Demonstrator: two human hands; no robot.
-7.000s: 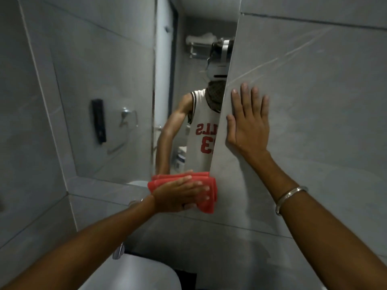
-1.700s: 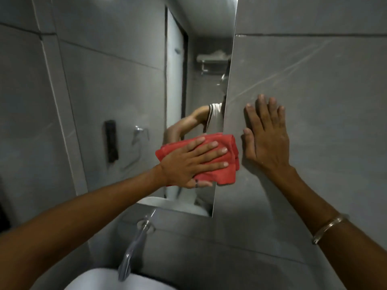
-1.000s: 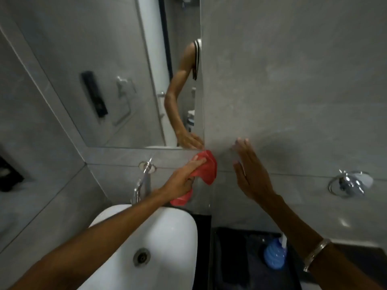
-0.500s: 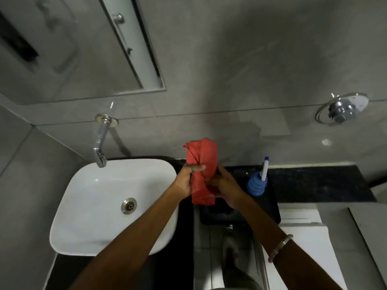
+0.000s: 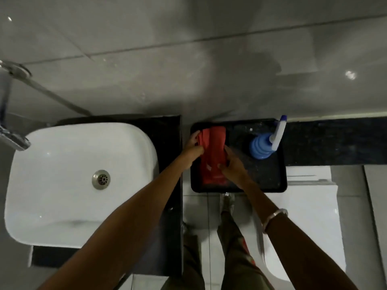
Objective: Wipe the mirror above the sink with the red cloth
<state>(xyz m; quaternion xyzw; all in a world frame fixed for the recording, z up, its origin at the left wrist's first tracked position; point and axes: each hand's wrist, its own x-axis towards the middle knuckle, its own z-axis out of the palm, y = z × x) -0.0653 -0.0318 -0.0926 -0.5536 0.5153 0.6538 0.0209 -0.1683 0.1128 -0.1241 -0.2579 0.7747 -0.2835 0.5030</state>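
The red cloth (image 5: pixel 212 147) lies folded lengthwise in the left half of a black tray (image 5: pixel 266 181) to the right of the sink. My left hand (image 5: pixel 191 150) grips the cloth's left edge near its far end. My right hand (image 5: pixel 232 167) holds the cloth's right side, fingers curled over it. The mirror is out of view above the frame. Only grey wall tiles fill the upper part of the picture.
A white basin (image 5: pixel 62 181) with a metal drain (image 5: pixel 101 179) sits on a black counter at the left, its tap (image 5: pixel 12 139) at the far left edge. A blue spray bottle (image 5: pixel 262 146) stands in the tray's far right corner. My legs and the floor show below.
My head has tilted down from the mirror to the counter. The cloth came off the mirror, both hands took it, and it now rests in the black tray.
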